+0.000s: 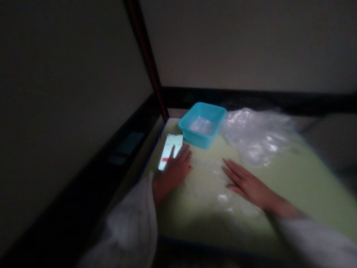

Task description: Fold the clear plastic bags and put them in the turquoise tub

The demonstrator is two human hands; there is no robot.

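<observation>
A lit smartphone [169, 149] lies on the left of the table, with a pale screen and a red patch low on it. My left hand [179, 163] is over the phone's right side, its fingers apart and one finger reaching across the screen; whether it touches the glass I cannot tell. Between my hands a clear plastic bag [206, 178] lies flat on the tabletop. My right hand [245, 182] rests at the bag's right side, fingers stretched out and holding nothing. The picture is dim and blurred.
A turquoise plastic basin [202, 143] stands at the back, with something clear and whitish inside. Right of it spreads a crumpled heap of clear plastic bags [256, 134]. The yellow-green table [304, 178] meets walls behind and at left; a dark red post [147, 56] rises in the corner.
</observation>
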